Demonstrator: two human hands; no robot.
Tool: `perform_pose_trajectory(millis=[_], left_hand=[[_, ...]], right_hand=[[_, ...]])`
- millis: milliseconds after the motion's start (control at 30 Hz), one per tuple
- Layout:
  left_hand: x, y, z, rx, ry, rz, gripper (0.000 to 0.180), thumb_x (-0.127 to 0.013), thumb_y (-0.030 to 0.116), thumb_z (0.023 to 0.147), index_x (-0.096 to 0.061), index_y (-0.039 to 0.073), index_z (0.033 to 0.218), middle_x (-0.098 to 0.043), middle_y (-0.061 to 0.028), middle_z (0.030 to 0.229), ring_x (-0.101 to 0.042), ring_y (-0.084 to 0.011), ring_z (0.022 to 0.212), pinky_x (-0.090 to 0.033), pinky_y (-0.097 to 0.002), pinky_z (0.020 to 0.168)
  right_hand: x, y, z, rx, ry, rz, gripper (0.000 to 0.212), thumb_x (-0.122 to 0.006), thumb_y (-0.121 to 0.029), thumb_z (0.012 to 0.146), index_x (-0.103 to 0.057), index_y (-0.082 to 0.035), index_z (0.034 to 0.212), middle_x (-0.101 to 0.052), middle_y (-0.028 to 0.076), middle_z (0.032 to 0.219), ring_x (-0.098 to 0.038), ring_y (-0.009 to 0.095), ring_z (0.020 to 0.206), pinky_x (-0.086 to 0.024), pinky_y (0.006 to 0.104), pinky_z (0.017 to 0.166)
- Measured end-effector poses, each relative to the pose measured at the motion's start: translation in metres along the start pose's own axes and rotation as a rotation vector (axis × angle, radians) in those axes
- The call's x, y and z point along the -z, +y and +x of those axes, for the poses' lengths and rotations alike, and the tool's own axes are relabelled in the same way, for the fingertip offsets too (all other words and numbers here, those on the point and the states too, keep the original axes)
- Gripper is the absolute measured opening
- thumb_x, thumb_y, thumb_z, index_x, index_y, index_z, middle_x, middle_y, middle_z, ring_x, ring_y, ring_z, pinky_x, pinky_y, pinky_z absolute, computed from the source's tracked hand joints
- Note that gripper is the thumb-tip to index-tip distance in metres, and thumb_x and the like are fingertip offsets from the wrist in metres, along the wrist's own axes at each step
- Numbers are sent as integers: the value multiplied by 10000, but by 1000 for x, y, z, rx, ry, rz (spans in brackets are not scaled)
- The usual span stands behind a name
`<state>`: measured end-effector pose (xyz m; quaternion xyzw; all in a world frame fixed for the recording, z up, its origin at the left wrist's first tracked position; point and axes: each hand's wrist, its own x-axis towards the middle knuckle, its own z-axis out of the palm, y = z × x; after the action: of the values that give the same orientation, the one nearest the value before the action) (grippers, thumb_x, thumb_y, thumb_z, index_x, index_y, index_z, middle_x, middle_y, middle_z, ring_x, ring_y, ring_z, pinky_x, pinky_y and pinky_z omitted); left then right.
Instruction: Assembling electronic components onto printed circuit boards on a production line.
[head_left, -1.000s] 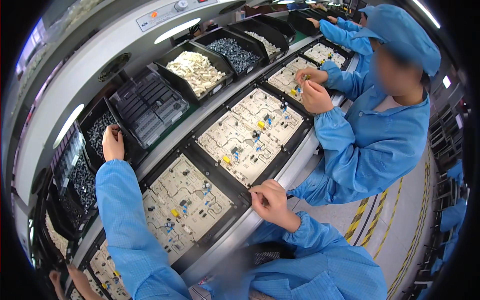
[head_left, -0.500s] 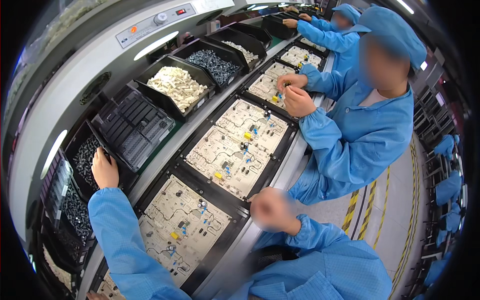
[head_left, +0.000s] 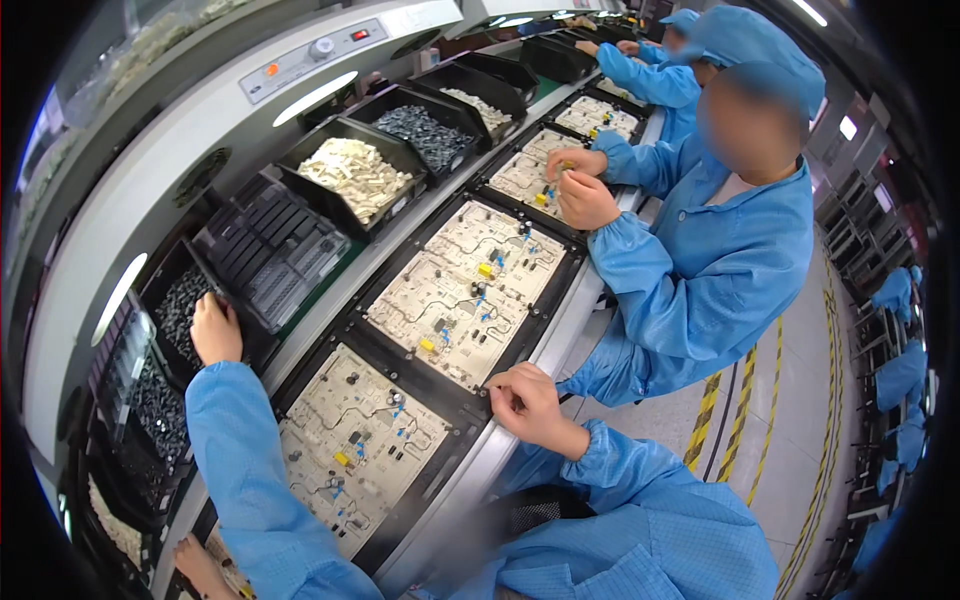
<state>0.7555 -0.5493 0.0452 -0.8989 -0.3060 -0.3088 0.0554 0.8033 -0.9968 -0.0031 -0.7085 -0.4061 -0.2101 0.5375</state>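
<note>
My left hand [head_left: 215,330] reaches into a black bin of small dark parts [head_left: 181,309], its fingertips among them and its thumb apart from the fingers. No part shows in its grasp. My right hand [head_left: 527,402] hovers at the conveyor's metal near edge, fingers curled in; whatever lies inside them is hidden. Between my arms lies a pale circuit board panel [head_left: 315,405] in a black carrier, fitted with black, blue and yellow components. A second such panel [head_left: 455,330] sits just beyond it, up the line from my right hand.
Bins of white parts [head_left: 350,178] and blue-grey parts [head_left: 425,135] line the far side, beside a black divided tray [head_left: 275,250]. A co-worker [head_left: 715,260] in blue works at the right. Another person's hand [head_left: 200,568] shows at lower left.
My view has shifted slightly. My right hand has moved a little left and up, and its curled fingers show more clearly. My left hand stays at the dark parts. The lower-left person's hand shows more.
</note>
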Motion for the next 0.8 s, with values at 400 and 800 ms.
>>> perform_pose_trajectory(millis=[400, 800], left_hand=[[25, -25, -26, -139, -167, -224, 115, -574, 10, 772, -621, 24, 876, -602, -169, 874, -600, -357, 880, -490, -425, 761], [117, 10, -47, 257, -482, -1112, 365, -662, 134, 835, -545, -26, 1142, -668, -105, 904, -634, -155, 827, -509, -285, 738]], right_hand=[[-1, -4, 2, -52, -234, -76, 64, -643, -9, 755, -624, -49, 802, -575, 93, 663, -538, 246, 578, -421, 349, 540], [-32, -18, 44, -97, -355, 131, 150, -569, -26, 885, -563, -3, 1033, -574, 55, 839, -556, 106, 727, -462, 234, 671]])
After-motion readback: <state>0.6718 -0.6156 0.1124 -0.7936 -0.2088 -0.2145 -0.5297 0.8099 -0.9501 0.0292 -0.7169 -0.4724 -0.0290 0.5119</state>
